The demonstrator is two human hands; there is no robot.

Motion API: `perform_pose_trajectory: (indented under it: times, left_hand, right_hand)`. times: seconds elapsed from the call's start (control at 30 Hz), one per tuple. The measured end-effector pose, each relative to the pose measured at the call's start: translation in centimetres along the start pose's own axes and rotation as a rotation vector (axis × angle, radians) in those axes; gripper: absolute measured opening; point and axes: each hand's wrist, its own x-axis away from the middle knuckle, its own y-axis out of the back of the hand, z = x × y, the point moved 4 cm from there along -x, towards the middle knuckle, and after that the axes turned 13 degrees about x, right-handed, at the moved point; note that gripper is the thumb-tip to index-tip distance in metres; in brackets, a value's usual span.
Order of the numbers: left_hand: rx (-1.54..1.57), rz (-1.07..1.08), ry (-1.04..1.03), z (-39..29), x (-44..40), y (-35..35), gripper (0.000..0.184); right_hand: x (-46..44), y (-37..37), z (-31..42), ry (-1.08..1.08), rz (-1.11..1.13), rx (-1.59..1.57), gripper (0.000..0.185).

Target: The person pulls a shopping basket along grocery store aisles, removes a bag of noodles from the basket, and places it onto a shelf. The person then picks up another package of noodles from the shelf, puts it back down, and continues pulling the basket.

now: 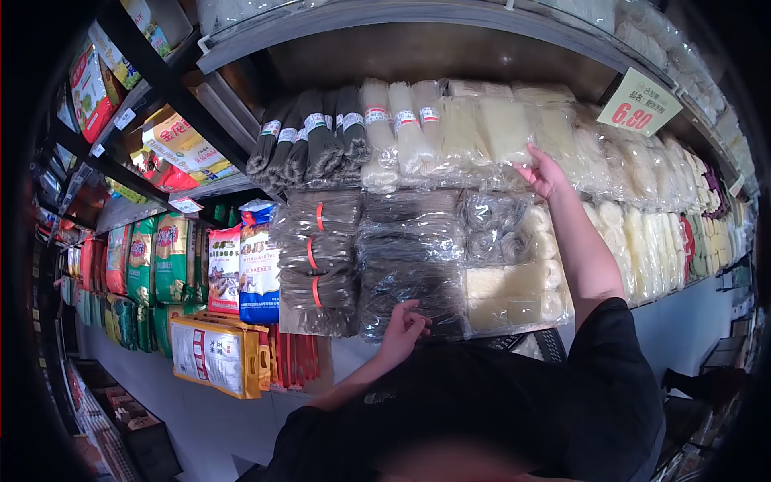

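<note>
My right hand (543, 173) reaches to the upper tier of the display. Its fingers and thumb close on the lower right corner of a clear-wrapped pack of pale dried noodles (507, 132). More pale packs (554, 132) lie beside it, and pale noodle bundles with paper bands (405, 120) are to the left. Down near the front edge, my left hand (404, 331) hovers by a clear-wrapped pack of dark dried noodles (414, 265). Its fingers are loosely curled and somewhat apart, with nothing visible in them.
Dark bundles with red bands (320, 257) lie left of the dark pack. Rice bags (259, 265) stand further left, with a yellow-edged bag (213, 357) lower down. A price sign (638, 104) hangs at upper right. An overhead shelf edge (418, 30) runs above the display.
</note>
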Motion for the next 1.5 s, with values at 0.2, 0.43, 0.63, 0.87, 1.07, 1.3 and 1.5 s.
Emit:
perform_pose_trajectory:
  times: [0.2,0.43,0.63,0.87,1.07,1.3,1.5]
  left_hand:
    - [0.002,-0.033,-0.056,1.7,1.6,2.8,0.041]
    - [-0.025,-0.001,-0.099,-0.5,0.7,0.1,0.043]
    - [-0.167,0.289,-0.106,-1.2,-0.4,-4.4,0.048]
    - [-0.347,0.436,-0.124,-0.4,-2.0,-8.9,0.05]
    - [-0.496,0.39,-0.129,-2.0,-1.2,-11.6,0.047]
    - [-0.386,0.416,-0.142,0.1,-1.0,-9.4,0.049]
    - [-0.46,0.486,-0.137,-0.5,0.0,-10.2,0.047]
  right_hand:
    - [5.5,1.0,-4.0,0.297,-0.387,0.048,0.069]
    - [22.9,0.4,-17.4,0.377,-0.307,0.677,0.028]
    - [34.5,11.7,-30.2,0.014,-0.36,1.276,0.019]
    - [45.0,22.3,-40.9,-0.533,-0.224,1.569,0.026]
    - [47.3,23.1,-42.7,-0.629,-0.091,1.512,0.028]
    - [48.4,21.8,-42.8,-0.593,-0.043,1.479,0.03]
    - [50.4,20.2,-43.2,-0.558,-0.06,1.466,0.032]
